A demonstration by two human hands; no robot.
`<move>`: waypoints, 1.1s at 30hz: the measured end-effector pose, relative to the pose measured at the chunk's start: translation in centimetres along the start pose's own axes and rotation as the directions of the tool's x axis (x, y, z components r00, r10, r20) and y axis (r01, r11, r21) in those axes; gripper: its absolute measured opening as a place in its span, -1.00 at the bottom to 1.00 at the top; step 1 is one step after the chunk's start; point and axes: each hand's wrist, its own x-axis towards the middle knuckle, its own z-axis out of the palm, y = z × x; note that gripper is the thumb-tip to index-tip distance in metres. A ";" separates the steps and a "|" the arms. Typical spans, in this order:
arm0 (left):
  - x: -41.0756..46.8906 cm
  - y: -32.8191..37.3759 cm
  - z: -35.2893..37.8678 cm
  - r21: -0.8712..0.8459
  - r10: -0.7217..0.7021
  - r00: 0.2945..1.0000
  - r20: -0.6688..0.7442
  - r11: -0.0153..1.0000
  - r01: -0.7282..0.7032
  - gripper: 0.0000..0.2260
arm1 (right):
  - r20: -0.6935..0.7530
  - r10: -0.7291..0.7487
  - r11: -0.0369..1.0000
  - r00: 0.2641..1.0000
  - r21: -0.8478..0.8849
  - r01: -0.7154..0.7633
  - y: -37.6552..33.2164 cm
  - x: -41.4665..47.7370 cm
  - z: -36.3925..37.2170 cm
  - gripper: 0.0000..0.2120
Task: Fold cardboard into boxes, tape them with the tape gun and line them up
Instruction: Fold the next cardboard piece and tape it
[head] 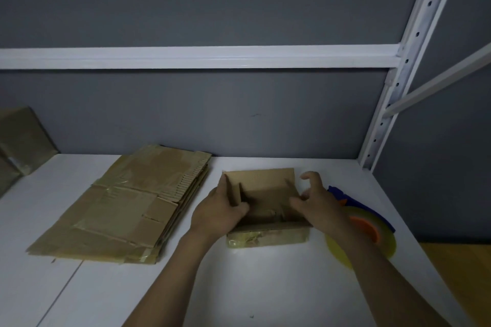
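A small brown cardboard box (265,186) stands open-topped on the white table (265,281), its flaps up and old tape along its near side. My left hand (220,212) grips the box's left flap, thumb inside. Over the right flap, my right hand (316,202) has its fingers spread and curled, fingertips touching the flap's edge. Partly hidden behind my right forearm lies the tape gun (369,228), with a blue handle, an orange hub and a yellowish clear tape roll.
A stack of flattened cardboard sheets (125,207) lies to the left of the box. More cardboard (18,141) leans at the far left against the grey wall. A white shelf upright (393,82) rises at the right, by the table's right edge.
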 end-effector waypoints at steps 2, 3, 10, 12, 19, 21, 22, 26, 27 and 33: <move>0.1 -0.6 -0.1 -0.198 0.006 1.000 0.000 0.980 -0.006 -0.24 | -0.016 -0.049 0.999 0.999 0.020 0.050 0.5 -0.1 -0.6 -0.60; 0.0 -0.7 -0.1 -0.290 0.012 1.000 -0.013 0.957 -0.015 -0.28 | -0.012 -0.074 0.997 0.997 0.027 0.074 0.8 -0.1 -1.0 -0.67; -0.8 -0.4 0.1 -0.595 0.049 0.991 -0.124 0.796 -0.114 -0.51 | 0.187 -0.168 0.949 0.968 0.297 0.107 1.7 -1.1 -3.2 -0.82; -0.9 -0.4 0.1 -0.605 0.061 0.988 -0.139 0.785 -0.134 -0.54 | 0.288 -0.192 0.947 0.938 0.304 0.100 2.7 -1.2 -3.8 -0.78; 0.0 -1.1 0.3 -0.653 0.077 0.990 -0.120 0.745 -0.137 -0.48 | 0.256 -0.198 0.978 0.946 0.118 0.173 2.9 -1.1 -3.6 -0.74; 0.0 -1.1 0.1 -0.673 0.066 0.990 -0.122 0.728 -0.132 -0.50 | 0.192 -0.252 0.966 0.948 0.111 0.234 3.0 -1.0 -3.2 -0.85; 0.1 -1.0 0.0 -0.691 0.060 0.991 -0.119 0.711 -0.126 -0.50 | 0.157 -0.271 0.961 0.950 0.105 0.257 3.1 -0.8 -2.9 -0.86; -0.2 -1.6 -0.2 -0.742 0.074 0.997 -0.012 0.668 -0.059 -0.51 | -0.013 -0.266 0.964 0.964 0.011 0.267 3.9 0.0 -1.0 -0.82; -0.3 -2.2 -0.2 -0.718 0.116 0.993 0.019 0.693 -0.067 -0.43 | -0.048 -0.269 0.963 0.962 -0.005 0.269 4.0 0.1 -0.5 -0.83; -0.3 -3.9 1.5 -0.566 0.179 0.984 0.023 0.813 -0.135 0.09 | -0.145 -0.174 0.947 0.974 0.247 0.206 5.1 -0.8 1.4 -0.41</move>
